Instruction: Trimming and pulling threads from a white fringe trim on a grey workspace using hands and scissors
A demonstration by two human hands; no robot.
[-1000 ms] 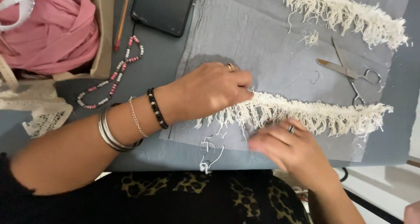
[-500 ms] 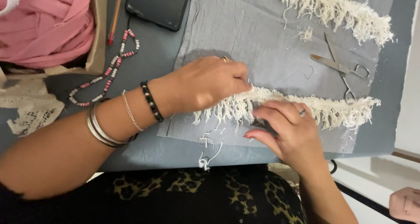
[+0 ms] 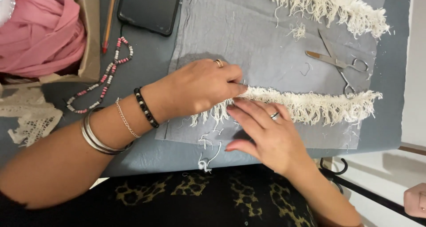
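Note:
A strip of cream fringe trim (image 3: 319, 106) lies across a grey cloth (image 3: 248, 36) on the table. My left hand (image 3: 199, 88), with a ring and several bracelets on the wrist, pinches the trim's left part with closed fingertips and presses it to the cloth. My right hand (image 3: 266, 134) lies just below and to the right, fingers stretched out and slightly apart, their tips resting on the trim's lower edge beside the left fingertips. It holds nothing. Loose cream threads (image 3: 207, 158) hang at the cloth's near edge.
Small scissors (image 3: 337, 63) lie on the cloth at the right, above the trim. A second fringe strip (image 3: 328, 5) runs along the far edge. A dark phone (image 3: 151, 7), a pencil (image 3: 110, 18), a bead strand (image 3: 104, 78), a box (image 3: 91, 36) with pink fabric (image 3: 40, 32) and lace (image 3: 31, 120) sit left.
My right hand has slid left along the trim and uncurled, its fingers now flat next to the left fingertips. The left hand stays pinched on the trim.

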